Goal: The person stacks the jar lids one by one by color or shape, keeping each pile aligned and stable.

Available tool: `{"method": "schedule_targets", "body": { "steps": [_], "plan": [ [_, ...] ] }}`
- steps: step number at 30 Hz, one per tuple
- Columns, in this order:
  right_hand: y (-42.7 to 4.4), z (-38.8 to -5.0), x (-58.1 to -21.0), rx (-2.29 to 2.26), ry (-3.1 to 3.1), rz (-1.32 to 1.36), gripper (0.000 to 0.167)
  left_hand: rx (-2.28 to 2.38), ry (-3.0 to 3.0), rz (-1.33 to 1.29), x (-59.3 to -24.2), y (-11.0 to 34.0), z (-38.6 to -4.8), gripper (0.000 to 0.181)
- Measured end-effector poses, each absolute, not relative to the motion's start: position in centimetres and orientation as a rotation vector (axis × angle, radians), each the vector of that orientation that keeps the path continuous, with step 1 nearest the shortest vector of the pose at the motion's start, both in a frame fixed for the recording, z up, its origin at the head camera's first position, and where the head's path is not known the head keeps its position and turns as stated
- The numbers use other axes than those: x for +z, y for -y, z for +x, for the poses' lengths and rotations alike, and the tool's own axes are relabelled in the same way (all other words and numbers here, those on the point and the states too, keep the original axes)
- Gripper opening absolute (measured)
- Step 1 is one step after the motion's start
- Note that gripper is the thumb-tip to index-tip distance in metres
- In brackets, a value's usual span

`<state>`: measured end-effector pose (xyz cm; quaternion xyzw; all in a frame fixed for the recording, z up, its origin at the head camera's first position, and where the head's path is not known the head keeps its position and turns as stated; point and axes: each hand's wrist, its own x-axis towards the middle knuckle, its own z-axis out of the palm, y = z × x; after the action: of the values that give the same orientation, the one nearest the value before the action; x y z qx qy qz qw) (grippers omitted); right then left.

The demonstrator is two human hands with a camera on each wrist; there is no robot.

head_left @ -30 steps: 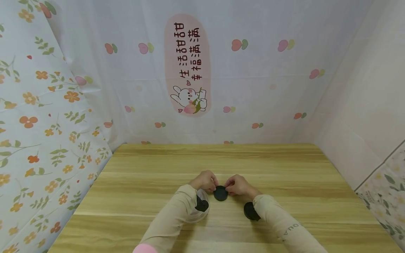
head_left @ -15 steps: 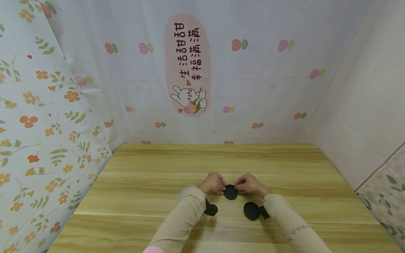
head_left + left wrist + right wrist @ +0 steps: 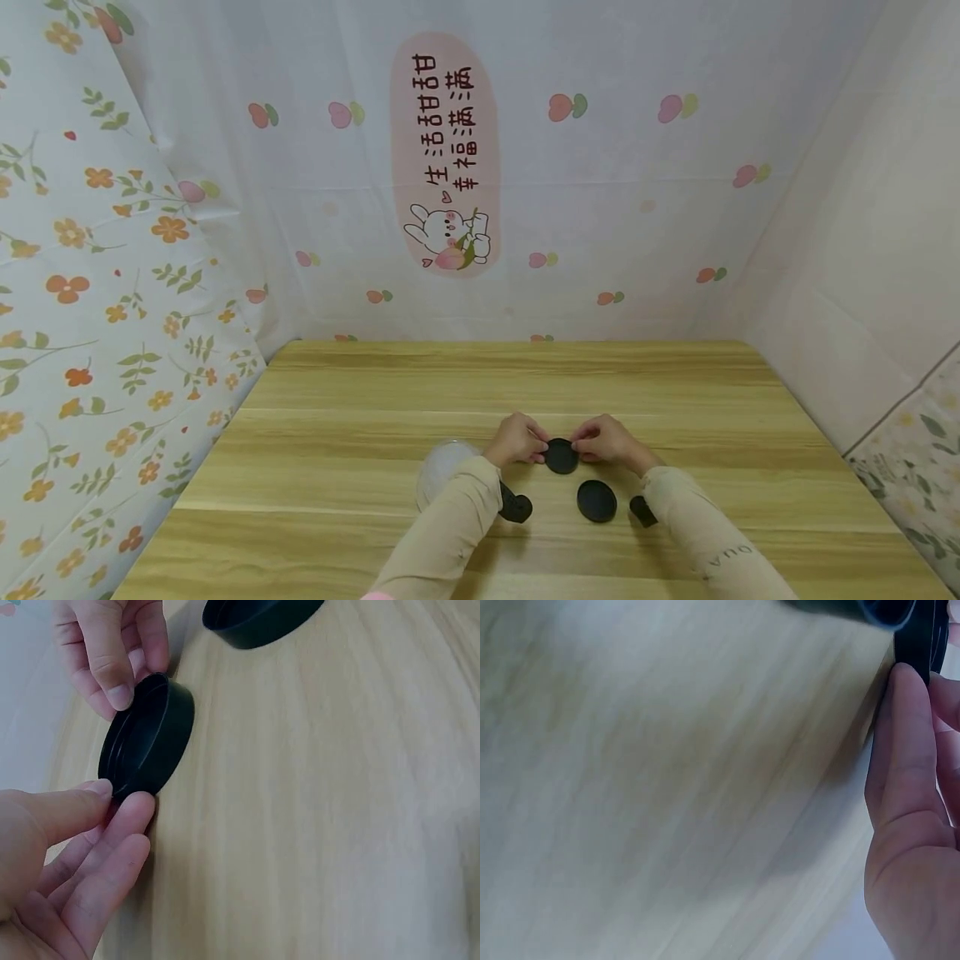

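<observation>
Both hands hold one shallow black round lid (image 3: pixel 561 457), hollow side showing in the left wrist view. My left hand (image 3: pixel 517 439) pinches its left edge between thumb and fingers. At the opposite edge, the thumb and fingers of my right hand (image 3: pixel 606 439) grip the rim. The held lid is tilted in the left wrist view, its raised wall (image 3: pixel 176 727) facing the table side. A second black round lid (image 3: pixel 597 501) lies on the table just nearer the person. Only part of the held lid (image 3: pixel 915 645) shows in the right wrist view.
A clear round plastic container (image 3: pixel 442 467) stands left of the left forearm, which partly covers it. The wood-grain table (image 3: pixel 337 467) meets a printed cloth backdrop (image 3: pixel 637 208) at its far edge. Black wrist cameras (image 3: pixel 515 505) hang below both wrists.
Both hands have moved right together with the held lid. More of the clear container now shows beside the left sleeve. The second lid has stayed where it was.
</observation>
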<state>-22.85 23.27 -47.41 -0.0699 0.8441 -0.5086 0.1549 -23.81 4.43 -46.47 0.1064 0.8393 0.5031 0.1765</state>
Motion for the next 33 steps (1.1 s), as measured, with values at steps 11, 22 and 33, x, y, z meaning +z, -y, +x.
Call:
{"method": "schedule_targets", "body": {
  "steps": [11,22,33],
  "plan": [
    [-24.3,-22.3,-47.3,-1.457,-2.39,-0.148,0.017,1.464,-2.358,0.342,-47.3,-5.1,-23.3,0.005],
    [-23.7,-22.1,-47.5,-1.507,-2.376,-0.006,0.015,1.551,-2.351,0.297,-47.6,-5.3,-22.9,0.005],
    [-24.4,-21.9,-46.6,-1.477,-2.462,0.005,0.015,1.644,-2.275,0.358,-47.0,-5.9,-22.8,0.008]
  ]
}}
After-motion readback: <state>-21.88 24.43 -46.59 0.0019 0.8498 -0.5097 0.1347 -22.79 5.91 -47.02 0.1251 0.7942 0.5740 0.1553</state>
